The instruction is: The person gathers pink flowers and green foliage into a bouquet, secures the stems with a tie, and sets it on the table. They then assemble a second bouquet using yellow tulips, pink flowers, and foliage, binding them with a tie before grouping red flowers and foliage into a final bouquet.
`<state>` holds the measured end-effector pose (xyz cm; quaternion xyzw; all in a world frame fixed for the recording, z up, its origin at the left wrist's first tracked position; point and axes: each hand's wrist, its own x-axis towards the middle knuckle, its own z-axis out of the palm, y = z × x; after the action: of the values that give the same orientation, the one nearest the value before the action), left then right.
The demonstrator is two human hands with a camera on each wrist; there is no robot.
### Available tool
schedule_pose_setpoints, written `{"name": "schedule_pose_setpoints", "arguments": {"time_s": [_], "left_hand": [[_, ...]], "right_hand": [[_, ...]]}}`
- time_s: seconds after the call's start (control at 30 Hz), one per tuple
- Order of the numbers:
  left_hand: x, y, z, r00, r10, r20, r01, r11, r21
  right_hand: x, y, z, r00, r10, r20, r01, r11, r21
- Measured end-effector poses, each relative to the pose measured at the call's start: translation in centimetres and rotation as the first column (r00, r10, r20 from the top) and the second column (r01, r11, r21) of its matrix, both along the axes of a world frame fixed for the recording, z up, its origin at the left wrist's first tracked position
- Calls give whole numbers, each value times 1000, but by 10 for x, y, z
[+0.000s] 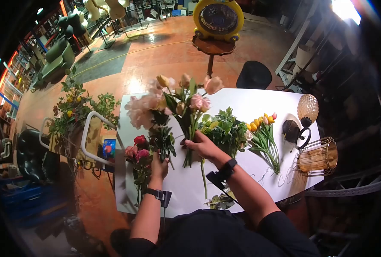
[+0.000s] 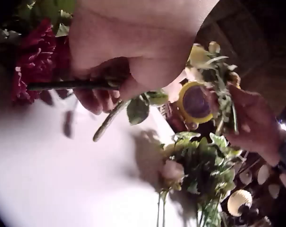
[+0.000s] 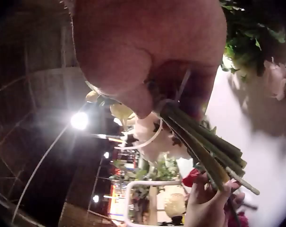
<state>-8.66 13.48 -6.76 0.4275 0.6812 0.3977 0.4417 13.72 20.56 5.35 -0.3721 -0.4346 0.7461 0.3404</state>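
Note:
My left hand [image 1: 158, 168] grips the stems of a bunch of pale pink, full-petalled flowers [image 1: 140, 110] with dark green leaves, upright over the white table. Cut stem ends [image 2: 107, 125] stick out below that fist in the left wrist view. To its right, my right hand [image 1: 208, 149] holds a bunch of peach and pink tulips [image 1: 199, 103], raised beside the first bunch. In the right wrist view their thick green stems [image 3: 204, 142] fan out below the fist. Red and pink flowers [image 1: 141, 153] lie just left of my left hand.
On the white table [image 1: 186, 188] lie leafy green stems [image 1: 227, 128], yellow tulips [image 1: 265, 143] and a leafy sprig [image 1: 220, 201]. A wire basket [image 1: 319, 157] and an amber glass vase [image 1: 307, 107] stand at the right. A cart with potted greenery [image 1: 72, 105] is at the left.

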Motion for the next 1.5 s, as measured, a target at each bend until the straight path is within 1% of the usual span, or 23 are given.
{"name": "schedule_pose_setpoints", "arguments": {"time_s": [0.03,0.07,0.1,0.13,0.17,0.2,0.23,0.3,0.37,0.43,0.5,0.63,0.7,0.73,0.77,0.87,1.07,1.17,1.23,1.3,1.37,1.43,1.5], "left_hand": [[-1,2,-2,963,-77,-257,72,997,-29],[5,-3,-5,927,-63,-371,68,998,-1],[8,-6,0,931,-133,-340,152,988,31],[11,-7,1,920,-134,-369,162,986,44],[14,-7,2,907,-133,-400,169,984,55],[18,-6,10,919,-133,-372,164,985,52],[22,-6,21,902,-149,-405,164,986,1],[23,-7,24,880,-212,-425,186,977,-101],[22,-8,23,867,-228,-443,196,974,-118],[20,-10,16,850,-249,-465,210,968,-133],[18,-8,14,844,-213,-493,224,974,-38],[20,-9,20,845,-185,-501,209,978,-8],[17,-9,15,829,-208,-519,225,974,-32],[15,-9,11,808,-209,-550,234,972,-26],[13,-10,7,787,-209,-580,244,970,-19],[14,-10,19,782,-250,-571,244,966,-88],[16,-25,42,773,-278,-571,358,933,31],[19,-36,53,798,-299,-523,344,939,-11],[20,-45,53,760,-271,-591,357,933,31],[22,-56,54,719,-252,-648,381,923,63],[21,-71,57,721,-205,-662,344,935,84],[22,-85,58,692,-197,-695,366,925,102],[20,-98,53,688,-244,-684,424,900,105]], "right_hand": [[-9,7,-11,999,-4,52,3,1000,12],[-15,12,-22,981,-46,187,35,998,61],[-19,16,-36,945,-89,316,55,992,114],[-21,19,-46,942,-81,325,46,993,112],[-23,21,-57,812,-78,579,15,994,113],[-24,23,-67,615,-72,785,-18,994,105],[-24,23,-74,613,-58,788,-28,995,94],[-21,23,-81,724,24,690,8,999,-42],[-21,29,-82,695,81,714,-18,995,-96],[-27,35,-85,614,-8,789,-115,988,100],[-29,41,-85,632,27,775,-94,995,43],[-43,53,-84,625,55,778,-141,989,44],[-50,58,-81,546,19,837,-231,964,129],[-52,62,-78,526,110,843,-271,962,43],[-56,60,-78,530,105,841,-262,964,45],[-64,52,-87,418,4,909,-100,994,41],[-48,33,-88,452,-94,887,-100,983,156],[-38,20,-78,463,-113,879,-133,972,195],[-30,3,-69,563,-166,810,-159,940,302],[-11,-16,-62,581,-183,793,-170,925,339],[15,-40,-54,720,-251,647,-164,844,510],[50,-63,-48,820,-183,542,-140,855,500],[87,-92,-45,829,-165,535,-85,907,412]]}}
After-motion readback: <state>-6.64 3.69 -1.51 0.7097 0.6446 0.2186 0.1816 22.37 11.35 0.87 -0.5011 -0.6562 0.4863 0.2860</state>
